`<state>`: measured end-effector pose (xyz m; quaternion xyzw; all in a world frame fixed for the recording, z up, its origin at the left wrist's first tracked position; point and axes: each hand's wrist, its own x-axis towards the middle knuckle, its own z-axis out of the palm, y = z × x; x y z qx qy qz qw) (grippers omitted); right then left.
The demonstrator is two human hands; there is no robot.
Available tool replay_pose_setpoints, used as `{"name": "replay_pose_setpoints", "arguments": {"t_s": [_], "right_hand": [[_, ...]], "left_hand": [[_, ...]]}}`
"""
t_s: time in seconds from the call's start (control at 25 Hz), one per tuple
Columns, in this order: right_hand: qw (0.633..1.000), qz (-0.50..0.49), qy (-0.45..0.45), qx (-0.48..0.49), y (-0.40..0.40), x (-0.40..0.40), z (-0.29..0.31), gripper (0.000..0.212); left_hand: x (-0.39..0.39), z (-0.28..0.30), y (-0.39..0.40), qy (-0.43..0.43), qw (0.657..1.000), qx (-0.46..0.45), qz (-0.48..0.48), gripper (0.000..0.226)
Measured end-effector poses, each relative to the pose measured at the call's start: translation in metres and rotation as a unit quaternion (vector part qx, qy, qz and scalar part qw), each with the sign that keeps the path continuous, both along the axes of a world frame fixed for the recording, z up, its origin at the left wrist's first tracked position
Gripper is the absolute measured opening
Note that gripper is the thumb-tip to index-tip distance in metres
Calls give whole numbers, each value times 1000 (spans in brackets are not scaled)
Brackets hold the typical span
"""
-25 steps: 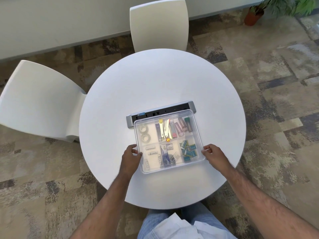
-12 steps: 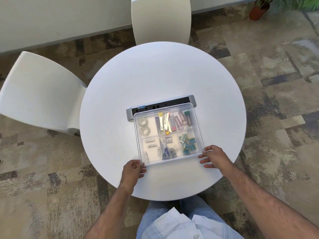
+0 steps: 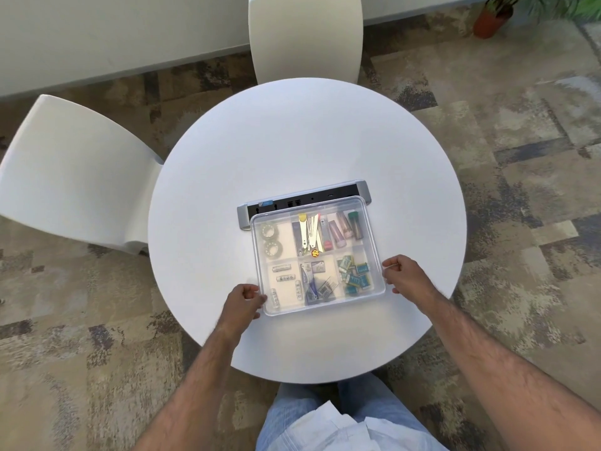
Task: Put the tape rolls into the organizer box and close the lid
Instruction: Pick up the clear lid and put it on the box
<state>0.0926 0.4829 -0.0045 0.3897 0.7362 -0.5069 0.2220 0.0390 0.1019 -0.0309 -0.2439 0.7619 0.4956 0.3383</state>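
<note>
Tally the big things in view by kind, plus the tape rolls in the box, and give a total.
Tape rolls: 2, in the box's far-left compartment
Organizer box: 1, clear lid on
Power strip: 1
Round table: 1
White chairs: 2
Potted plant: 1
Hands: 2, left hand and right hand, at the box's near corners
Total: 10

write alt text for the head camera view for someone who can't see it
Two bare hands, left and right, grip the near corners of a clear plastic lidded organizer box on a round white table. Two clear tape rolls lie in its far-left compartment; a grey power strip sits behind it.
</note>
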Motion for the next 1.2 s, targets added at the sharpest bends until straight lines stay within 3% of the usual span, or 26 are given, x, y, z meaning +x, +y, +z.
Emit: {"name": "replay_pose_setpoints", "arguments": {"t_s": [0.2,0.56,1.2], "right_hand": [[996,14,66,52,-6,-69,-6,28],[993,-12,88,75,1,-172,-24,21],[994,-22,81,70,1,-171,-30,21]], "left_hand": [[-70,-4,13,61,997,-6,38,22],[-168,-9,31,97,995,-33,-3,11],[-168,-21,31,91,996,-21,14,12]]}}
